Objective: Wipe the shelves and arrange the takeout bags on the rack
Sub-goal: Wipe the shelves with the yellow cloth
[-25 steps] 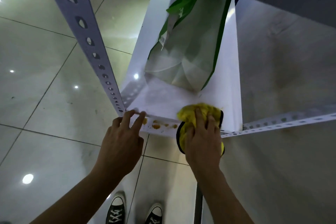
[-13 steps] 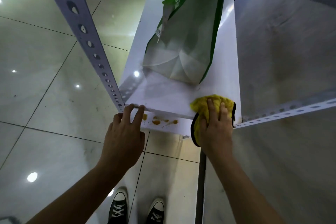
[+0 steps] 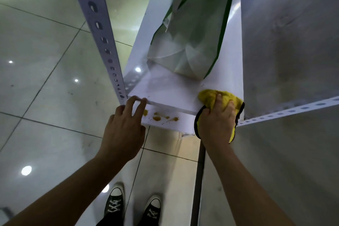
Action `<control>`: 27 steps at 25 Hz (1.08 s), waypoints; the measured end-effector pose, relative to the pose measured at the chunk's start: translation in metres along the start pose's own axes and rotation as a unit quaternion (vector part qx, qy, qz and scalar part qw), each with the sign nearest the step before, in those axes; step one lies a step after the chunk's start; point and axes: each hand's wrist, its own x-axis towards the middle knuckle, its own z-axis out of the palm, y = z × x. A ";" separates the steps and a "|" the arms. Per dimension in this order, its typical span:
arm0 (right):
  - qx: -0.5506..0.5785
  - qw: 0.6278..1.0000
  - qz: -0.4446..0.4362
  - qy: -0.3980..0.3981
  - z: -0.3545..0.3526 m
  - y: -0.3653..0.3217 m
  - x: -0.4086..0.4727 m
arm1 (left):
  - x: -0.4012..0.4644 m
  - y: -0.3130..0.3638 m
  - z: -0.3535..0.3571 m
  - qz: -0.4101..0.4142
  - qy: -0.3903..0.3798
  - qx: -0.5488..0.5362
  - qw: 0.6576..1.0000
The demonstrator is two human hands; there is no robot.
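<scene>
A yellow cloth (image 3: 211,97) is pressed onto the shelf (image 3: 170,91) under the right hand (image 3: 217,123), its grip curled over it; just beyond stands the green-trimmed bag (image 3: 194,38). The left hand (image 3: 122,130), grip spread, touches the shelf edge.

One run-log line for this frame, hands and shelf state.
left hand: fingers rest on shelf edge | right hand: presses yellow cloth on right corner | orange stains: unwiped | bag: on shelf

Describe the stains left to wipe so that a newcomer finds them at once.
Start at the white shelf board of the perforated metal rack. On its front edge, between the left hand and the right hand pressing the yellow microfibre cloth, sit orange-yellow blotches. Nothing else on that edge is coloured.
</scene>
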 end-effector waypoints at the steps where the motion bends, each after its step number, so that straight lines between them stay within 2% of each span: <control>1: 0.003 0.999 -0.037 0.009 0.003 -0.003 -0.008 | -0.001 0.000 -0.001 0.002 0.003 -0.009 1.000; 3: 0.002 0.991 -0.133 0.014 0.013 -0.016 -0.029 | -0.004 0.000 0.000 -0.001 0.009 -0.020 1.000; 5: 0.010 0.982 -0.191 0.006 0.026 -0.037 -0.043 | -0.006 -0.001 0.003 -0.011 0.006 -0.020 1.000; 9: 0.054 0.963 -0.264 -0.010 0.040 -0.091 -0.044 | -0.003 -0.010 0.003 0.007 0.010 -0.014 1.000; 13: 0.069 0.948 -0.310 -0.012 0.044 -0.094 -0.041 | -0.006 -0.016 0.004 0.021 0.007 -0.025 0.999; 21: 0.160 0.951 -0.263 0.024 0.060 -0.025 -0.087 | -0.022 -0.020 0.032 0.015 -0.037 -0.023 0.999; 27: 0.259 0.955 -0.139 -0.031 0.115 0.032 -0.103 | -0.039 -0.032 0.074 0.017 -0.075 -0.004 0.997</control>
